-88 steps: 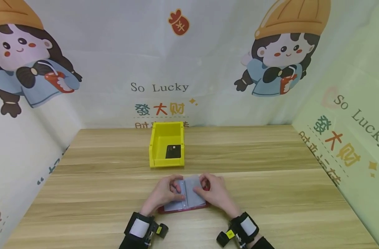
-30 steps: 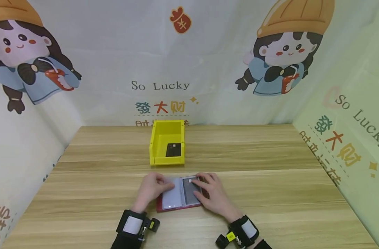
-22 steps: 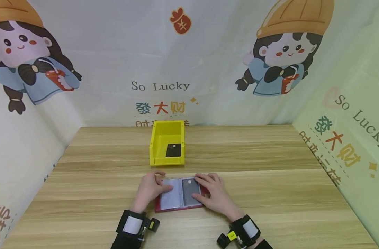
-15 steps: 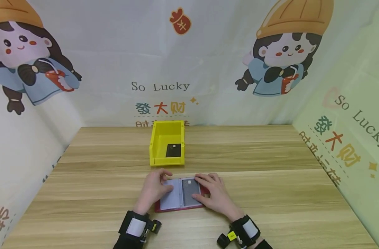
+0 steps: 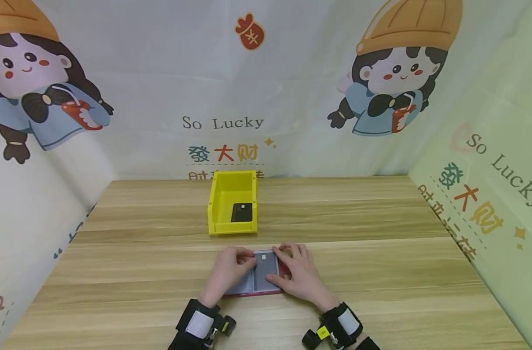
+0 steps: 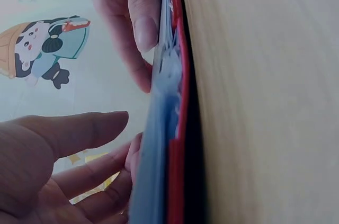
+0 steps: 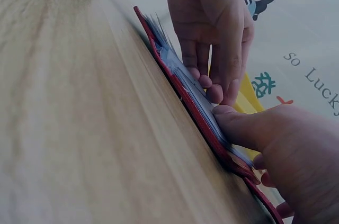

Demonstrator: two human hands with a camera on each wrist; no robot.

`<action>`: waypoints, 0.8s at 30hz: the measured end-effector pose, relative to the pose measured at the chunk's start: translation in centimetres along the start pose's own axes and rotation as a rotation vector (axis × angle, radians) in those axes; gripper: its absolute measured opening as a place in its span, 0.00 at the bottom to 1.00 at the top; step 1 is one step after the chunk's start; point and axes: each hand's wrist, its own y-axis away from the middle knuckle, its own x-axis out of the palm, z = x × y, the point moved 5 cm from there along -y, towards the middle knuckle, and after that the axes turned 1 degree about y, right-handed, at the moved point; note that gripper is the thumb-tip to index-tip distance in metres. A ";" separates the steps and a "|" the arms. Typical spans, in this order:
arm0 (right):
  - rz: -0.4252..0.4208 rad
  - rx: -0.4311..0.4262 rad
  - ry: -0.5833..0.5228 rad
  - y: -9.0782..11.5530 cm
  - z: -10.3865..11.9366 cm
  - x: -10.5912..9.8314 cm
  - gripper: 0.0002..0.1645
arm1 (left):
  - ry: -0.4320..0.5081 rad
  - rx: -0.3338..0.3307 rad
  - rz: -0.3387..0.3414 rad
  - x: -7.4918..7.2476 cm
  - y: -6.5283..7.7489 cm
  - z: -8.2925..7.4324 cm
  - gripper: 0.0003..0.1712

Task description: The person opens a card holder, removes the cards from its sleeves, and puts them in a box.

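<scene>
A red-covered card holder (image 5: pixel 238 288) with clear plastic sleeves lies spread on the table in the head view. Its right-hand page shows a dark grey card (image 5: pixel 265 273) with a small pale square near the top. My right hand (image 5: pixel 304 278) grips the holder's right side; its thumb (image 7: pixel 241 126) presses on the pages in the right wrist view. Over the left page, my left hand (image 5: pixel 231 272) has its fingertips at the upper left of the grey card. In the left wrist view, a gap shows between its thumb (image 6: pixel 98 131) and fingers, with nothing held.
A yellow bin (image 5: pixel 232 228) stands behind the holder with a black card (image 5: pixel 242 213) inside. Wood-grain table (image 5: pixel 370 262) surrounds the holder. Printed cloth (image 5: pixel 292 97) hangs along the back and sides.
The pages turned leftward, bringing the grey card into sight. My left hand went left with them, then came back right to the card's upper corner. The right hand stays at the right edge.
</scene>
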 end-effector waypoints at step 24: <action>0.009 0.018 0.014 0.0 0.1 0.1 0.43 | 0.081 -0.050 0.041 -0.1 -0.3 0.9 0.12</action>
